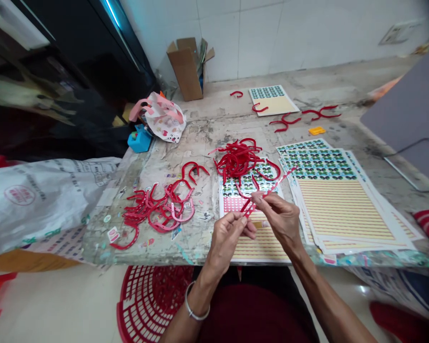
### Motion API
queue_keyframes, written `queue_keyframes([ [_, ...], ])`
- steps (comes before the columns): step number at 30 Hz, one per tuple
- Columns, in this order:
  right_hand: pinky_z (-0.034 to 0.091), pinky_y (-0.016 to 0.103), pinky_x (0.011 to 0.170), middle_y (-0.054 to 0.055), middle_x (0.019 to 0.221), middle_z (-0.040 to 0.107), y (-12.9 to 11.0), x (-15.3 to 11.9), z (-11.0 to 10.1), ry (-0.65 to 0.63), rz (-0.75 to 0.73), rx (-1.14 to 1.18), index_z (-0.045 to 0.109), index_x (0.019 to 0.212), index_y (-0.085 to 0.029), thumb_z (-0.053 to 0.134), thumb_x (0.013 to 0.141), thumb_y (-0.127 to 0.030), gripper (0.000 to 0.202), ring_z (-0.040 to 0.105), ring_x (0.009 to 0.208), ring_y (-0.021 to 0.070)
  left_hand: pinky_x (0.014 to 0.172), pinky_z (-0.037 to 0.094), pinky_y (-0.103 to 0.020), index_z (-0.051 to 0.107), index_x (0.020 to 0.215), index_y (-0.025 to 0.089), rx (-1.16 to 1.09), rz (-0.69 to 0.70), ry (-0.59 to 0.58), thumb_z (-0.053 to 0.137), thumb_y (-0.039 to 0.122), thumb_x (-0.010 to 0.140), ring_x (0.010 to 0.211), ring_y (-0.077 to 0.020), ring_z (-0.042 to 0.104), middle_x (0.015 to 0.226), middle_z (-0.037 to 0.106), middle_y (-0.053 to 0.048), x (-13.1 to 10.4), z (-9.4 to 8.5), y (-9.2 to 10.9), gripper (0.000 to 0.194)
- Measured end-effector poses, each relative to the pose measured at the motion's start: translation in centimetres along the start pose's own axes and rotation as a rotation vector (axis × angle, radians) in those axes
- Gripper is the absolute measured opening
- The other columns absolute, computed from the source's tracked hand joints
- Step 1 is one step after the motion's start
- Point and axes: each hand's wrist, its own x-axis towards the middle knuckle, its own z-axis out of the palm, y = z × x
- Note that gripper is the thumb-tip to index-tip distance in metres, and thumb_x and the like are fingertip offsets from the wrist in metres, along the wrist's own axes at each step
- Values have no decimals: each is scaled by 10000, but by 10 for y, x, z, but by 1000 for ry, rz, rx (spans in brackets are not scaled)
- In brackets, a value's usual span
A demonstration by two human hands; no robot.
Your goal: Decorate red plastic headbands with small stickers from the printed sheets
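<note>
Over the near edge of the table, my left hand (230, 231) pinches a narrow red band, mostly hidden by the fingers. My right hand (280, 216) has thumb and fingertips closed on a red strip with white dots (284, 177), whose free end sticks out to the upper right. The strip's lower end lies along the band at my left fingertips. Beneath both hands is a printed sticker sheet (260, 247), with a pink dotted patch and striped lower rows. Just beyond them sits a heap of plain red curved bands (238, 159).
Dotted curved bands (164, 207) lie at the left. Stacked printed sheets (343, 205) are at the right. Further back are a sheet (277, 102), a yellow piece (317, 130), a cardboard box (188, 71), a bag (164, 119) and a blue tape dispenser (140, 139). Below stands a red basket (139, 305).
</note>
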Motion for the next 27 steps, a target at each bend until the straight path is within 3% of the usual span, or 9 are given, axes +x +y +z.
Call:
queue_keyframes([
  [6, 530, 323, 721, 49, 802, 697, -11, -9, 1, -123, -255, -115, 683, 725, -202, 599, 784, -130, 126, 651, 830, 195, 668, 426, -246, 635, 849, 127, 196, 34, -178, 521, 327, 853, 623, -129, 556, 688, 596, -45, 7, -3, 17, 231],
  [9, 534, 340, 756, 50, 830, 702, -12, -12, 0, -104, -275, -147, 696, 783, -214, 598, 784, -128, 130, 648, 872, 203, 565, 368, -216, 629, 830, 134, 226, 36, -153, 522, 346, 845, 571, -107, 461, 649, 525, -17, 8, -2, 17, 238],
  [13, 566, 301, 658, 56, 912, 696, -11, -13, 4, -61, -144, -58, 700, 846, -218, 609, 781, -174, 120, 650, 872, 197, 545, 318, -205, 610, 811, 143, 161, 72, -53, 549, 361, 827, 566, -95, 381, 631, 444, 14, 5, 3, 9, 227],
  [15, 575, 285, 617, 57, 934, 695, -10, -13, 6, -34, -65, 9, 698, 901, -221, 621, 776, -203, 147, 656, 843, 191, 560, 327, -205, 611, 822, 147, 142, 66, -24, 570, 364, 812, 569, -97, 386, 629, 454, 15, 2, 5, 6, 221],
  [18, 583, 303, 661, 52, 893, 707, -8, -10, 9, -23, 44, 98, 711, 837, -210, 652, 753, -238, 106, 666, 806, 194, 602, 363, -208, 621, 836, 157, 134, 65, 16, 592, 355, 796, 600, -105, 432, 667, 512, 0, -1, 5, 4, 204],
  [23, 594, 353, 679, 38, 865, 718, -7, -2, 9, -23, 306, 341, 706, 814, -202, 694, 713, -303, 144, 681, 758, 199, 639, 396, -213, 628, 810, 157, 190, 90, 23, 560, 317, 822, 632, -111, 469, 719, 557, -19, -3, 3, 1, 174],
  [27, 594, 344, 660, 45, 879, 715, -8, 3, 5, -91, 369, 379, 706, 798, -188, 698, 706, -330, 169, 676, 751, 192, 636, 399, -220, 614, 783, 158, 233, 124, -13, 540, 298, 831, 622, -112, 457, 699, 527, -13, -4, -1, 0, 165],
])
